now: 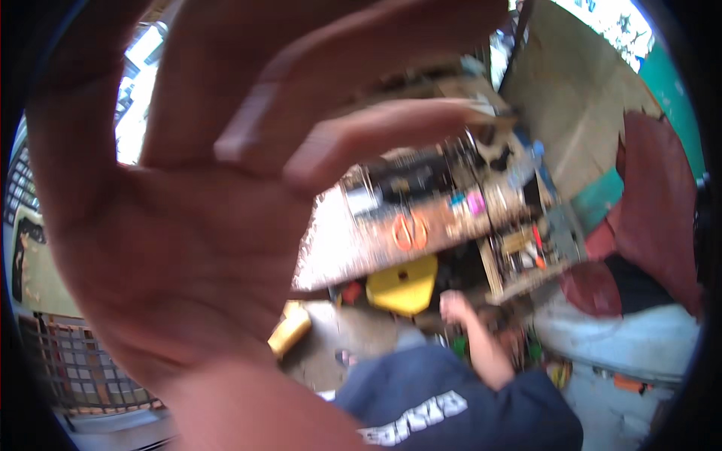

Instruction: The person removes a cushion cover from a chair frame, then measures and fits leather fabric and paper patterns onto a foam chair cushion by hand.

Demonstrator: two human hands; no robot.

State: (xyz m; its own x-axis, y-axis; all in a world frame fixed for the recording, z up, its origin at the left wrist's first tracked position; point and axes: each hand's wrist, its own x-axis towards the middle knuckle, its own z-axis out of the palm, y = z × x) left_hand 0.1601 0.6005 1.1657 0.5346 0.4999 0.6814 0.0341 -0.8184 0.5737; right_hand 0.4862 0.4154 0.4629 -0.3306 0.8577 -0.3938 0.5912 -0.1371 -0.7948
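My left hand is raised very near the camera, palm toward me. Its fingers are spread and bent, holding nothing visible, and they hide much of the left and upper view. Far lower, my right hand is small and blurred, its fingers curled. Whether anything is inside it I cannot make out. It hangs just right of a yellow stool with a dark hole in its top. Beyond, a pair of orange-handled scissors lies on the cluttered workbench.
Pink item and dark tools crowd the bench. Right of it sits an open wooden tray of tools. Maroon sheet material hangs at right before a beige board. A lattice-sided crate stands left; a yellow block lies on the floor.
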